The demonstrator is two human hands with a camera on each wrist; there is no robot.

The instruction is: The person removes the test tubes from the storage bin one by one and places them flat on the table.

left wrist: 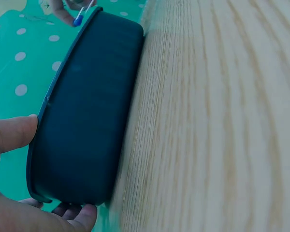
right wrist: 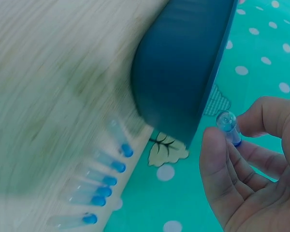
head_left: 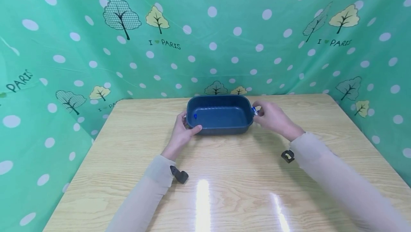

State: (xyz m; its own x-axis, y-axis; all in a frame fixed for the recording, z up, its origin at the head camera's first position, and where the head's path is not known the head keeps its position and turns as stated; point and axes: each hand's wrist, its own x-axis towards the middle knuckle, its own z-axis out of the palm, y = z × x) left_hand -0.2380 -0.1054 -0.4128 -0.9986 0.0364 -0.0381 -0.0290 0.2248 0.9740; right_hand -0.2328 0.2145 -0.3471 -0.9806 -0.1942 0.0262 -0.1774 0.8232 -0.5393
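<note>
A dark blue rectangular basin [head_left: 221,130] stands near the far edge of the table. My left hand [head_left: 180,134] grips its left end, the thumb over the near rim and the fingers around the outer side. At the right end of the basin, my right hand [head_left: 272,116] pinches a small clear tube with a blue cap [right wrist: 227,123] between thumb and fingers. Another blue-capped tube [head_left: 195,117] shows inside the basin at the left. In the right wrist view, several more clear tubes [right wrist: 102,175] with blue caps lie in a row on the table.
The light wood table [head_left: 135,185] has a green dotted curtain [head_left: 224,39] behind it and at both sides. A black wrist mount [head_left: 179,175] sits on the left sleeve, another mount [head_left: 288,156] on the right.
</note>
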